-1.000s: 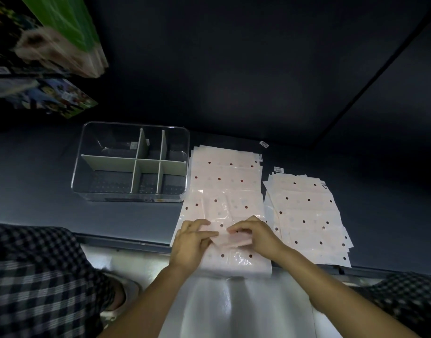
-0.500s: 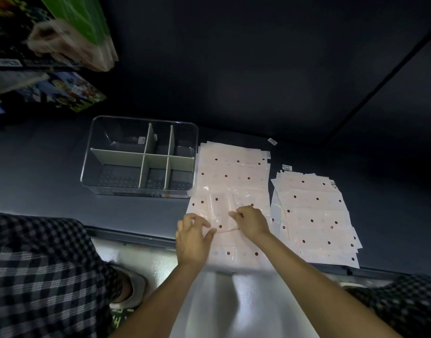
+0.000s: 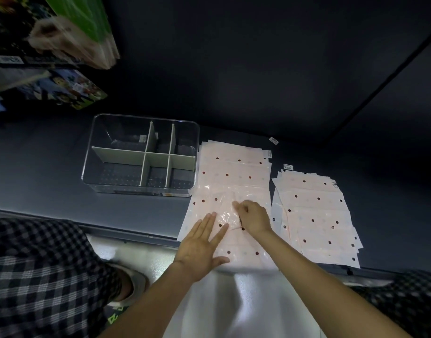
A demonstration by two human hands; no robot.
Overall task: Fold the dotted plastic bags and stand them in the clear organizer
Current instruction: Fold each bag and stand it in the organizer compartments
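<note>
Head view, left to right: clear organizer (image 3: 141,154) with white dividers standing on the dark worktop (image 3: 39,172), just beside the near stack of dotted plastic bags (image 3: 234,172). Left hand (image 3: 201,247) flat on that stack, fingers straight and spread; right hand (image 3: 254,217) beside it, fingers curled, pinching the crinkled top bag (image 3: 225,213). Farther right, second stack of bags (image 3: 317,215) lying flat on the worktop.
</note>
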